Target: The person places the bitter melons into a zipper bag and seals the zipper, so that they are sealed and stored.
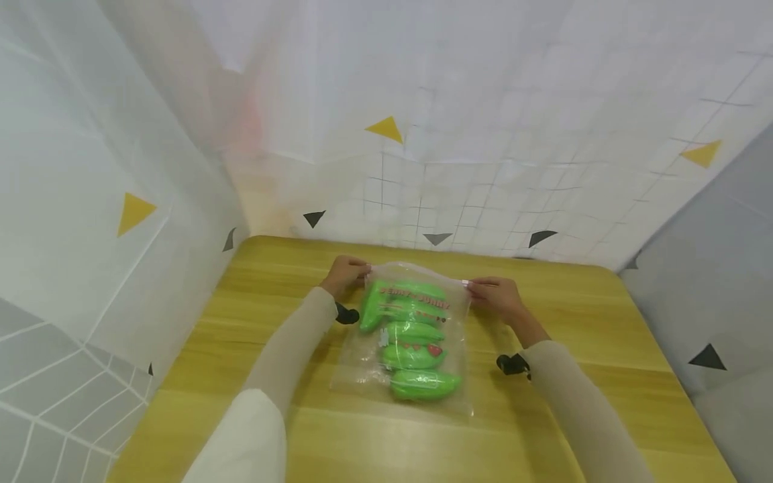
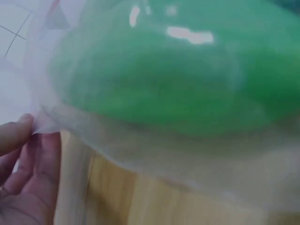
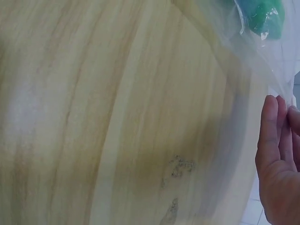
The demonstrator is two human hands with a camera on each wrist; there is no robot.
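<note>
A clear zip bag (image 1: pixel 362 372) with red lettering is held over the table, its zip edge at the far side. Inside, several smooth green, elongated things (image 1: pixel 425 384) are stacked in a column, and another stands upright at the left; their kind is unclear. My left hand (image 1: pixel 345 274) pinches the bag's upper left corner between thumb and fingers. At the upper right corner, my right hand (image 1: pixel 498 295) pinches the edge beside a small white slider (image 1: pixel 466 283). The left wrist view shows a green thing (image 2: pixel 178 79) large and close through the plastic.
The wooden table (image 1: pixel 604 349) has rounded far corners. White sheeting (image 1: pixel 513 121) with grid lines and yellow and dark triangles rises behind it and on both sides. Black wrist devices (image 1: pixel 513 364) sit at both sleeve cuffs.
</note>
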